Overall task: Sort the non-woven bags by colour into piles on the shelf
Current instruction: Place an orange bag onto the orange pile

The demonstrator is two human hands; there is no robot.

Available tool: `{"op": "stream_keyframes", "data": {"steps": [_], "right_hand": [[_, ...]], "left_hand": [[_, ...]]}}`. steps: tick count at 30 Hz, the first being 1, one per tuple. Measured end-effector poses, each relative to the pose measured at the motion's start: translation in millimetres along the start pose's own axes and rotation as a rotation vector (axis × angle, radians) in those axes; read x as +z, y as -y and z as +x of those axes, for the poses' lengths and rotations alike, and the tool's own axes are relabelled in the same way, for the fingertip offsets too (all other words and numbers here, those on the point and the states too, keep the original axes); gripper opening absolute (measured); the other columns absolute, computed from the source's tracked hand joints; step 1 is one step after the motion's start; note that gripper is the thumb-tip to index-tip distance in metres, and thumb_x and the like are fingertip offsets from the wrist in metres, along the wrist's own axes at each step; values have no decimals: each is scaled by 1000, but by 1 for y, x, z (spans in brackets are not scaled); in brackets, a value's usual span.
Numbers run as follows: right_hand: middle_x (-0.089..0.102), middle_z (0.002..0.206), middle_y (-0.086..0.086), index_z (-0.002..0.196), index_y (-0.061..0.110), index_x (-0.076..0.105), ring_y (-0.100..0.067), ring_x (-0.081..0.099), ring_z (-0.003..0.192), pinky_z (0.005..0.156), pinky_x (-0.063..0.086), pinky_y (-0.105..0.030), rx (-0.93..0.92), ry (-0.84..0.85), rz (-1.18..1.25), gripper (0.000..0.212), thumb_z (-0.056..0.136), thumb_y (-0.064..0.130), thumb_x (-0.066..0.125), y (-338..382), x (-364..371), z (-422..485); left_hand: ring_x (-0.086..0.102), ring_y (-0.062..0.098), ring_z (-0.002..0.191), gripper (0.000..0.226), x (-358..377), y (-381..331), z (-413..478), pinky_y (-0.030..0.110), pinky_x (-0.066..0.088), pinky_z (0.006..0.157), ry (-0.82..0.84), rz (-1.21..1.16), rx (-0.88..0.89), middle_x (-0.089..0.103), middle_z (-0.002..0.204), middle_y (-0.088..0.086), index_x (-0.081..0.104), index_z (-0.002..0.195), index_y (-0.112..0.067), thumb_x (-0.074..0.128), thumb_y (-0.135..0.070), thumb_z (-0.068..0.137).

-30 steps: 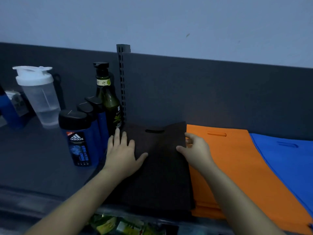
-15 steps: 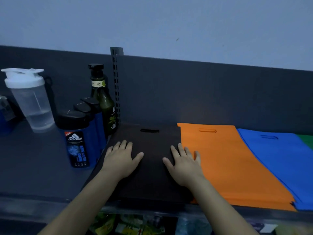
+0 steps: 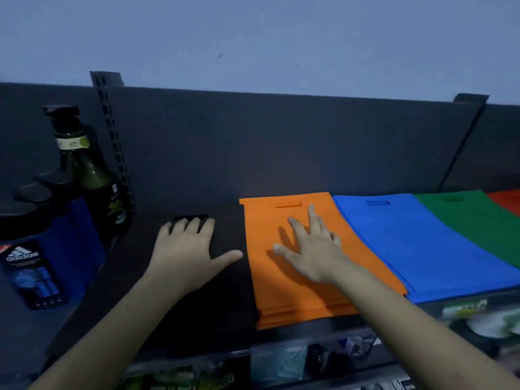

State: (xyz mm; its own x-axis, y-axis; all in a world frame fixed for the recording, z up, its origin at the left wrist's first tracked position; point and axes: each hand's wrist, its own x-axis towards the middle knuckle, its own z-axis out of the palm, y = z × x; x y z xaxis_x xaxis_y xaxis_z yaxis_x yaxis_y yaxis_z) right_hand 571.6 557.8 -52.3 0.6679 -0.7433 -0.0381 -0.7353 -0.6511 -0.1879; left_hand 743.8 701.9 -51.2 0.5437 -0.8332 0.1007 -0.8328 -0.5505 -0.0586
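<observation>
Five colour piles of bags lie side by side on the shelf (image 3: 19,347), each with its handle slot at the 12 o'clock end. The black pile (image 3: 208,299) is on the left. The orange pile (image 3: 270,291) touches it at 3 o'clock. The blue pile (image 3: 408,249), the green pile (image 3: 478,220) and a corner of the red pile (image 3: 506,202) follow further toward 3 o'clock. Several stacked edges show at the near end of the orange pile, but the bags in each pile cannot be counted.

Two hands are in view and neither holds anything. The left hand (image 3: 187,249) lies flat on the black pile, fingers spread and thumb pointing to 3 o'clock. The right hand (image 3: 312,249) lies flat on the orange pile with its fingers splayed wide.

At 9 o'clock from the black pile stand three black-capped blue bottles (image 3: 39,266) and one dark green pump bottle (image 3: 95,181).

Half a second ago the right hand rested on the right edge of the black pile; it has since crossed onto the orange. The left hand has slid up until its fingertips reach the black handle slot. The view has swung right, bringing in the red pile and losing the clear shaker.
</observation>
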Motion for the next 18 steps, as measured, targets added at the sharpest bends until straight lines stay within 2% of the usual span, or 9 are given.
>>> {"op": "stream_keyframes", "data": {"steps": [2,5,7,9,14,18], "right_hand": [[-31,156,-7,154,30,3,-27,-13,148,118,4,-50,46,-8,-7,80,91,68,33,-30,-5,-4],[-33,155,-7,154,32,0,-27,-16,148,117,4,-52,94,-26,-16,82,90,69,35,-83,-14,-12],[-35,154,-6,154,34,-4,-27,-19,147,117,3,-53,129,-34,-40,83,89,70,35,-126,-22,-19],[-34,155,-4,153,36,-8,-27,-18,147,116,4,-55,150,-72,-73,83,89,70,34,-172,-33,-30],[-3,163,-6,152,35,-12,-30,8,148,117,17,-47,211,-284,-236,92,84,77,33,-307,-73,-70],[4,163,-4,153,34,-6,-28,5,149,118,14,-47,288,-295,-246,96,79,84,29,-414,-106,-99]], "left_hand": [[17,24,147,99,-10,-29,10,43,12,119,-27,30,66,21,159,2,13,154,-24,17,-87,77],[17,25,146,93,-25,-86,22,44,11,118,-60,50,187,25,158,0,20,152,-29,18,-86,79],[22,25,144,98,-33,-132,30,44,13,117,-93,57,247,31,155,-1,27,149,-32,9,-90,73],[27,26,142,112,-37,-183,36,44,18,115,-127,62,283,35,153,-1,28,149,-31,-6,-87,58],[35,26,137,123,-39,-323,52,39,28,107,-138,46,316,33,154,3,11,154,-24,-14,-85,50],[33,26,138,124,-48,-432,61,41,27,109,-91,38,347,33,154,2,20,152,-28,-6,-92,50]]}}
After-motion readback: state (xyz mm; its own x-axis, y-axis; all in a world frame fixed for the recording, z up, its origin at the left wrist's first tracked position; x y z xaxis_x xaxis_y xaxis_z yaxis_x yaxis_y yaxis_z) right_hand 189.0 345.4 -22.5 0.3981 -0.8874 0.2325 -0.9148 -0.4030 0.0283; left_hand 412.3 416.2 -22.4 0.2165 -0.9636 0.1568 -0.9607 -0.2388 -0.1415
